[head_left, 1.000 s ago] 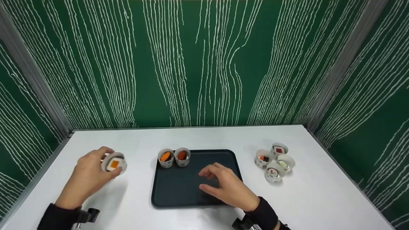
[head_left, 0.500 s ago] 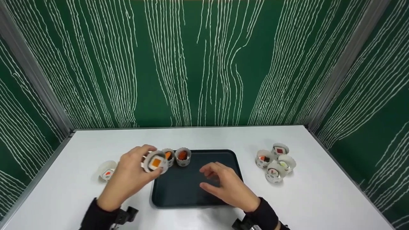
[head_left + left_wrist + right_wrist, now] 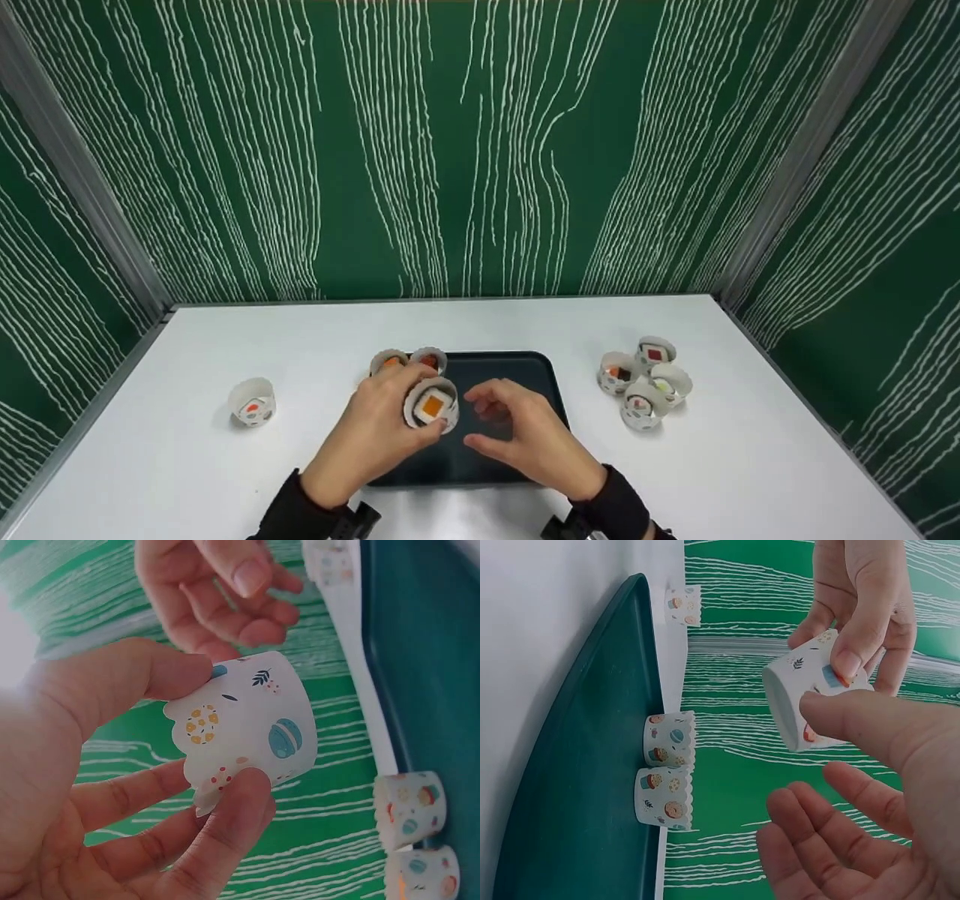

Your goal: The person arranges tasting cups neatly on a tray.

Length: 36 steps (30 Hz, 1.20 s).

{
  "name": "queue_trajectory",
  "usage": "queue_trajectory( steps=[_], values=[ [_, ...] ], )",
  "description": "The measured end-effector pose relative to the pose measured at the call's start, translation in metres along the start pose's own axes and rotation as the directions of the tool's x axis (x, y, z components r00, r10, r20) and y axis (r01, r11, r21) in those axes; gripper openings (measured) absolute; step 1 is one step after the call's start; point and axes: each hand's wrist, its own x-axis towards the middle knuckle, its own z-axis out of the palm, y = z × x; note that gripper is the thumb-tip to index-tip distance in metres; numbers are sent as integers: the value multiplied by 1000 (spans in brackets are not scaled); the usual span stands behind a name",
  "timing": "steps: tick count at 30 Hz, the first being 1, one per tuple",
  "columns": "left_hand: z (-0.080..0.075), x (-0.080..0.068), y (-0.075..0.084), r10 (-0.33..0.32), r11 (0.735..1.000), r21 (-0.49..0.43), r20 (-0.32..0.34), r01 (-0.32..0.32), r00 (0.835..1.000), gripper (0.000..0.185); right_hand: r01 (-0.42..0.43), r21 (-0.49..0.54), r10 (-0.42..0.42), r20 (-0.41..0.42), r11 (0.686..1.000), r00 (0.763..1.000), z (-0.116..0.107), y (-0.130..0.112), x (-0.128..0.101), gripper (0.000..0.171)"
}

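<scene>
Your left hand (image 3: 381, 411) pinches a paper cup (image 3: 251, 720); your right hand (image 3: 531, 436), thumb and fingers apart, is empty. Overtight pinching could buckle the cup's wall.

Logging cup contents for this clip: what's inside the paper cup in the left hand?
Inside the paper cup gripped by the left hand is a white piece with an orange square on top. Its underside and the cup's floor beneath it are hidden.
</scene>
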Motion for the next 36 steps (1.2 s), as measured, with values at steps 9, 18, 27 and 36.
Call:
queue_trajectory(
  steps=[9, 18, 27, 36],
  values=[
    [10, -6, 2, 6, 999, -44, 47, -4, 999, 44, 6, 35, -6, -5, 999, 1000, 2, 0, 0, 42],
    [18, -6, 6, 11, 998, -60, 77, -6, 997, 47, 10, 19, -10, -31, 1000, 999, 3, 1, 1, 47],
    [24, -8, 6, 27, 997, -75, 68, -22, 997, 55, 49, -13, -50, -58, 999, 997, 4, 2, -1, 46],
    [20, -5, 1, 27, 984, -180, 166, 4, 986, 66, 32, -19, -34, -57, 999, 998, 0, 4, 0, 52]
  ],
)
